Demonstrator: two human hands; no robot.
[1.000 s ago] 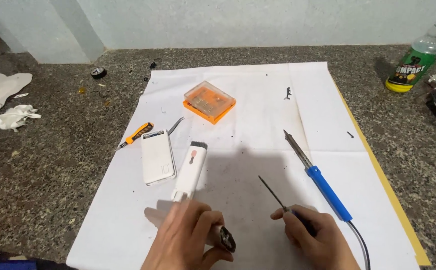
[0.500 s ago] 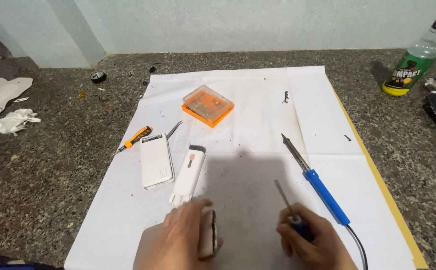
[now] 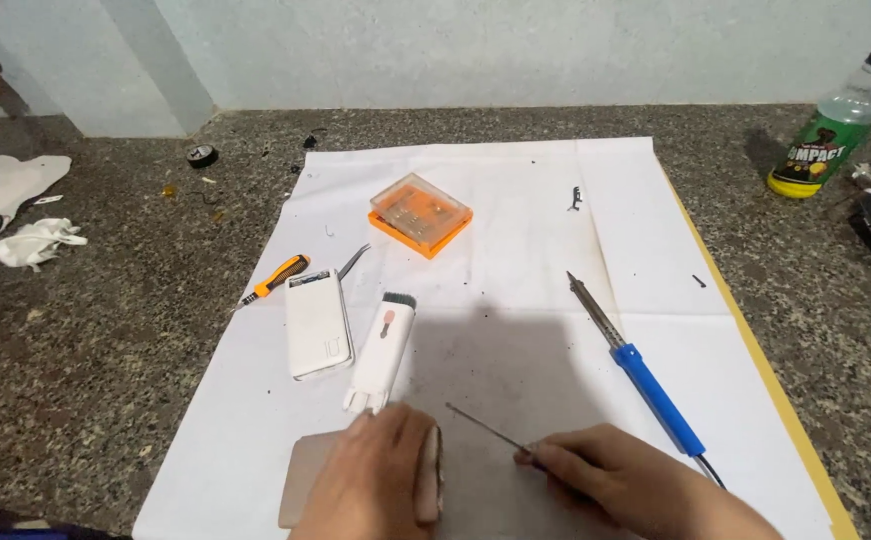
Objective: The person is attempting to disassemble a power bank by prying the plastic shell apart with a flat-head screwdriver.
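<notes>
A flat, pale pinkish-tan slab (image 3: 308, 478), a phone or a thin case as far as can be told, lies at the bottom of the frame, left of centre, on the white paper sheet (image 3: 516, 270) that covers the table (image 3: 106, 330). The left hand (image 3: 381, 480) lies over its right part, fingers curled around the right edge, so it is grasping the slab and pinning it flat. The slab's long axis seems to run left to right across the frame, though much of it is hidden under the hand.

Just to the right, the right hand (image 3: 616, 480) is clenched around the handle of a thin metal tool (image 3: 486, 428), a fine driver or probe. Its shaft points up and to the left, toward the slab's held edge; the tip stands apart from that edge, a short way right of it and above. The right hand is thus the nearer working hand, with the slab lying to its left.

Above the left hand a white brush-tipped cleaning pen (image 3: 384, 352) lies just beside a white power bank (image 3: 317, 322). Further up are an orange-handled screwdriver (image 3: 274, 279) and an orange bit box (image 3: 421, 215). A blue-handled soldering iron (image 3: 636, 365) lies diagonally at the right, and a green bottle (image 3: 831, 135) stands at the upper right.
</notes>
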